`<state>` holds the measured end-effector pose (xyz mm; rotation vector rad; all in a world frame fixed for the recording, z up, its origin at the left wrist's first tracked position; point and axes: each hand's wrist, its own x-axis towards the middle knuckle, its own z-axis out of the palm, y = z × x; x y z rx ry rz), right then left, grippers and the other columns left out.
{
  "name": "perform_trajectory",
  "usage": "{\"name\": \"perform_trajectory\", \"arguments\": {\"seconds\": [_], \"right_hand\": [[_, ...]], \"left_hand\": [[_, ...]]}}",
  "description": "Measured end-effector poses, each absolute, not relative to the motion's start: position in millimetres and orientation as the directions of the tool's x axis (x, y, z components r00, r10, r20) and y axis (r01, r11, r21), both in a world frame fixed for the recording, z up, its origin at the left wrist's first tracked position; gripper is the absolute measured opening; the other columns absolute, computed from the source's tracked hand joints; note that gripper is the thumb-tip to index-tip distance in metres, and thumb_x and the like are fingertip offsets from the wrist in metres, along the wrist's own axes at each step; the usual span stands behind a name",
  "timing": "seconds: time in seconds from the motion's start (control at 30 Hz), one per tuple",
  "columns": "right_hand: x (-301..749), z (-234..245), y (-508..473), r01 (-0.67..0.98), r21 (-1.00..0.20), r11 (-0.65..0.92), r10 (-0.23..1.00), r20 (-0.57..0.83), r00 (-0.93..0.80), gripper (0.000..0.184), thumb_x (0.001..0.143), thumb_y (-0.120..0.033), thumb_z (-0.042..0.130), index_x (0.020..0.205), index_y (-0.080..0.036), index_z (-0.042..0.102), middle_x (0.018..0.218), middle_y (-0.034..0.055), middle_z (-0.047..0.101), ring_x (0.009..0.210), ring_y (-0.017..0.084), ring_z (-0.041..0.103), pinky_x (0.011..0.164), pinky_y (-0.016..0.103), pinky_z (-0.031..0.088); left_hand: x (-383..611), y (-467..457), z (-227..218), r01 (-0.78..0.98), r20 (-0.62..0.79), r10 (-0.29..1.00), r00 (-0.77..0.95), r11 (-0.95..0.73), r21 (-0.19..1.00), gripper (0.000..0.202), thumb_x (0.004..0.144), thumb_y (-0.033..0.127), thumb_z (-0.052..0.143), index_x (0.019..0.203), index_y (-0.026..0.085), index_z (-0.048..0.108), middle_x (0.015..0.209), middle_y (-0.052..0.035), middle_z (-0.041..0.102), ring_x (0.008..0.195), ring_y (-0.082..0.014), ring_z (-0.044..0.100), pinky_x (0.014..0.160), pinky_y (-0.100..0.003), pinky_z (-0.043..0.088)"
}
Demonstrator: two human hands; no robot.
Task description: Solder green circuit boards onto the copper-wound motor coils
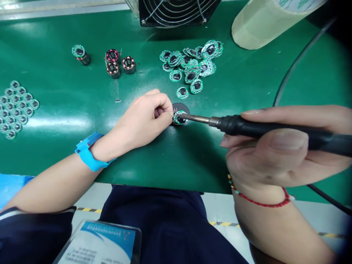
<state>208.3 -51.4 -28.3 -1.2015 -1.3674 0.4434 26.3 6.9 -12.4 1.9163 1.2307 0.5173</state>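
Observation:
My left hand (145, 117) is closed, its fingertips pinched at a small round green circuit board (179, 119) that sits on a black round holder (183, 109) on the green mat. My right hand (280, 150) grips a black soldering iron (264, 129). The iron's metal tip (184, 117) touches the top of that board. A blue wrist strap (90, 152) is on my left wrist and a red thread bracelet (261, 202) on my right.
A loose pile of round green boards (192, 66) lies behind the work spot. Three copper-wound coils (118, 63) and a board-capped coil (80, 54) stand at back left. Rows of boards (15, 108) lie at far left. A fan (176, 11) and a tape roll (264, 22) stand behind; a cable (291, 69) runs right.

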Motion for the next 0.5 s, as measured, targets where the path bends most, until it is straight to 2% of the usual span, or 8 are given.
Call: {"name": "perform_trajectory", "arguments": {"seconds": [0.1,0.17,0.37,0.5], "right_hand": [[207.9,-28.7,-51.1,0.396,-0.819,0.415,0.763,0.550,0.339,0.035,0.087,-0.052,0.060,0.084,-0.019,0.071,0.053,-0.0005,0.058,0.054,0.015,0.066,0.037,0.024,0.039],[207.1,-28.0,-50.1,0.429,-0.813,0.394,0.771,0.546,0.327,0.035,0.087,-0.052,0.060,0.082,-0.019,0.071,0.053,0.0001,0.059,0.061,0.018,0.070,0.037,0.025,0.040],[205.4,-25.2,-48.5,0.470,-0.782,0.409,0.768,0.573,0.286,0.036,0.089,-0.050,0.059,0.080,-0.017,0.071,0.049,-0.0005,0.057,0.058,0.017,0.069,0.039,0.025,0.041],[207.9,-29.9,-48.2,0.384,-0.813,0.437,0.759,0.562,0.328,0.032,0.087,-0.049,0.062,0.088,-0.020,0.074,0.057,0.0001,0.061,0.064,0.017,0.070,0.040,0.024,0.041]], "left_hand": [[26.4,6.9,-13.2,0.573,-0.072,0.891,0.447,-0.224,0.788,0.016,0.079,0.009,0.054,0.066,0.017,0.056,0.068,0.0014,0.051,0.060,-0.0082,0.044,0.056,-0.025,0.042],[26.5,7.0,-13.8,0.576,-0.076,0.891,0.448,-0.223,0.786,0.016,0.080,0.009,0.054,0.066,0.018,0.056,0.069,0.0014,0.051,0.060,-0.0084,0.044,0.056,-0.026,0.042],[27.1,7.3,-13.6,0.586,-0.088,0.889,0.449,-0.219,0.780,0.017,0.080,0.009,0.053,0.066,0.018,0.054,0.069,0.0009,0.052,0.064,-0.0098,0.047,0.061,-0.028,0.044],[27.6,7.3,-12.9,0.589,-0.089,0.888,0.451,-0.220,0.778,0.018,0.080,0.008,0.052,0.065,0.018,0.052,0.067,0.0007,0.051,0.069,-0.0112,0.051,0.064,-0.029,0.046]]}}
